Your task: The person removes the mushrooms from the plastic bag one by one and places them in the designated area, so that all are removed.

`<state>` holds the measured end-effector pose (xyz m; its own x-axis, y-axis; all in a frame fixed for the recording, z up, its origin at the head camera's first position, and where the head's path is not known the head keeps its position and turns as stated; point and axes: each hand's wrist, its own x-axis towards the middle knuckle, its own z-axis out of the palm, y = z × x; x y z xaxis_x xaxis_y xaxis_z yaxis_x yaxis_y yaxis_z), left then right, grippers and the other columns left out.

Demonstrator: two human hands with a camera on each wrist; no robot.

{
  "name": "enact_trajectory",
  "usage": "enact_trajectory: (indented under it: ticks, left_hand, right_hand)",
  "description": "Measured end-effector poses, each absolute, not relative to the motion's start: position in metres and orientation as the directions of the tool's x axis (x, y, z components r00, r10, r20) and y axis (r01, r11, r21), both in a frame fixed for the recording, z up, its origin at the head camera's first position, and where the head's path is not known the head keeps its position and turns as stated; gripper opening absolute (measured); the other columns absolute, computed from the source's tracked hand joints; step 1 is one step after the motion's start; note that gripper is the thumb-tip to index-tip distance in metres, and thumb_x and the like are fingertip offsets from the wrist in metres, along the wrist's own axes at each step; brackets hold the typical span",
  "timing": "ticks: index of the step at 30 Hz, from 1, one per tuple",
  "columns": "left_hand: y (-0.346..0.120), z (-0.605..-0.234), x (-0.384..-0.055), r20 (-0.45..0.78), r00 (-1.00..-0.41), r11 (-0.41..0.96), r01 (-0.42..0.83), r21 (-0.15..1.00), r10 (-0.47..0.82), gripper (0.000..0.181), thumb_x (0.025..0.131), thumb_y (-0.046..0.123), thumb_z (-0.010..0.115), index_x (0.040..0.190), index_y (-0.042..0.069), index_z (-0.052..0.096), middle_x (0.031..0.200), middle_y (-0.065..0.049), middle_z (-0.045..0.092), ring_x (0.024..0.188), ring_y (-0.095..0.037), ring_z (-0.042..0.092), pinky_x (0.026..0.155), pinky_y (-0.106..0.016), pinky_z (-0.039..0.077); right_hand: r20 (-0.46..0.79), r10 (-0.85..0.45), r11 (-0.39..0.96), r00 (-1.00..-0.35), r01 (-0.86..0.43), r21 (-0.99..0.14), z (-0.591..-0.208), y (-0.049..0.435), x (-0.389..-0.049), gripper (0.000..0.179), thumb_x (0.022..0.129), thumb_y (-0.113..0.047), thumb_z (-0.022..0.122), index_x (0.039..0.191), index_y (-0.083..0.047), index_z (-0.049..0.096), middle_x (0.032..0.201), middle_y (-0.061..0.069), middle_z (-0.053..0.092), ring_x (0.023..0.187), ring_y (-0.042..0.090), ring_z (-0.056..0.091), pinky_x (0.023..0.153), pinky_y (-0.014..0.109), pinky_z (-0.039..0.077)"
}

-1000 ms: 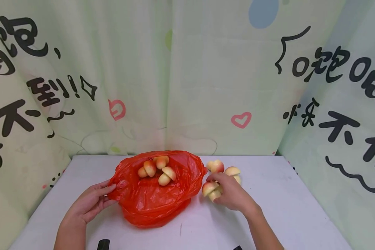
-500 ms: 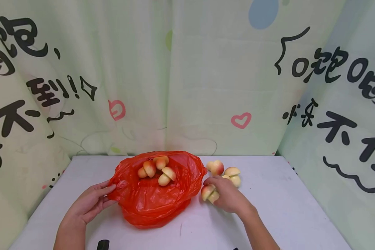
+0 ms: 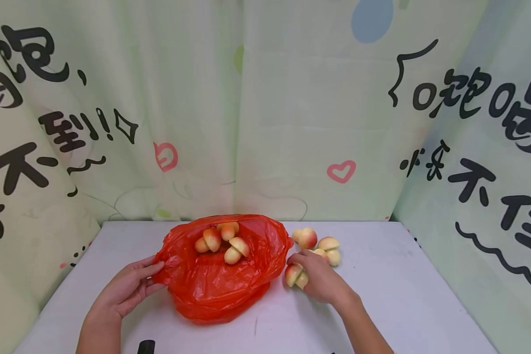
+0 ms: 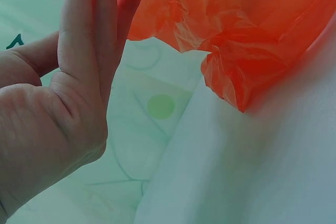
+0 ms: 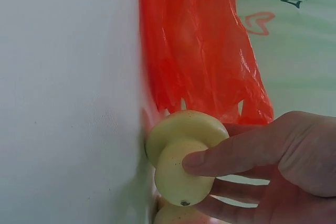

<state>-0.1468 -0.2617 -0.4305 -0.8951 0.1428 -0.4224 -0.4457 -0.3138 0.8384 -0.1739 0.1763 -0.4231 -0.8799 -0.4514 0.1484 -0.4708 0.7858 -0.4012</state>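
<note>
A thin red plastic bag (image 3: 217, 300) stands with its mouth spread wide, and 3 cream-and-red toy mushrooms (image 3: 233, 253) lie inside it. At the bag's left rim, my left hand (image 3: 126, 287) pinches the plastic between thumb and fingers; in the left wrist view the fingertips are cut off at the top. To the right of the bag, my right hand (image 3: 323, 278) holds another mushroom (image 3: 293, 275) low at the table. The right wrist view shows the thumb pressing the stem of that mushroom (image 5: 184, 174), with fingers behind it.
Beyond my right hand lie more loose mushrooms (image 3: 329, 244) on the white table (image 3: 380, 295), one partly hidden by the hand. Printed curtains (image 3: 283, 123) enclose the table at the back and sides. A dark object (image 3: 146, 347) shows at the bottom edge.
My right hand has shifted slightly left with the mushroom, closer to the bag, uncovering more of the mushrooms behind. The left hand and the bag have stayed in place.
</note>
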Motion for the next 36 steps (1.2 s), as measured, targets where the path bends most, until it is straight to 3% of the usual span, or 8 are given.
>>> enact_trajectory:
  ticks: [7,26,36]
  left_hand:
    - [-0.2609,-0.4300,-0.1471,-0.420,-0.897,-0.297,-0.443,0.846,0.140,0.075,0.105,0.022,0.064,0.166,0.007,0.023,0.115,0.004,0.073,0.105,-0.015,0.074,0.096,-0.035,0.061]
    - [-0.2616,-0.4311,-0.1472,-0.420,-0.896,-0.300,-0.444,0.844,0.144,0.074,0.105,0.021,0.064,0.166,0.008,0.024,0.115,0.004,0.073,0.106,-0.016,0.074,0.096,-0.036,0.061]
    - [-0.2610,-0.4306,-0.1476,-0.427,-0.893,-0.291,-0.451,0.844,0.144,0.075,0.106,0.023,0.063,0.166,0.007,0.021,0.114,0.004,0.073,0.105,-0.015,0.074,0.096,-0.035,0.061]
  right_hand:
    - [0.151,-0.445,0.791,-0.883,-0.467,-0.395,-0.4233,0.1748,-0.1734,0.051,0.073,0.021,0.068,0.113,-0.011,0.072,0.116,0.003,0.065,0.111,0.024,0.062,0.100,0.048,0.057]
    - [0.063,-0.361,0.829,-0.931,-0.351,-0.435,-0.4203,0.1721,-0.1745,0.049,0.075,0.015,0.076,0.116,-0.011,0.072,0.120,0.007,0.065,0.119,0.027,0.059,0.097,0.045,0.060]
    - [0.112,-0.372,0.826,-0.921,-0.384,-0.413,-0.4162,0.1741,-0.1739,0.044,0.078,0.010,0.080,0.116,-0.010,0.071,0.121,0.009,0.065,0.121,0.029,0.058,0.099,0.046,0.059]
